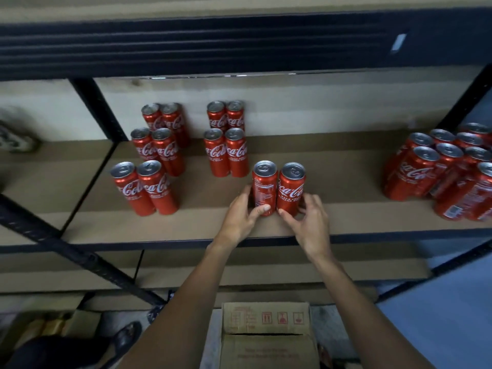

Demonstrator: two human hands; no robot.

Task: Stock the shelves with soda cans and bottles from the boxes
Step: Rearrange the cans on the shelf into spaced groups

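Now L hand [240,215], R hand [310,222] grip slim cans [266,187].

"Coca-Cola" on red cans [290,189]

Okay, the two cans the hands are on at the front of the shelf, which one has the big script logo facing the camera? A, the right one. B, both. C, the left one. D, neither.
A: the right can, gripped by the right hand, shows the white script logo, while the left can, gripped by the left hand, shows only small print.
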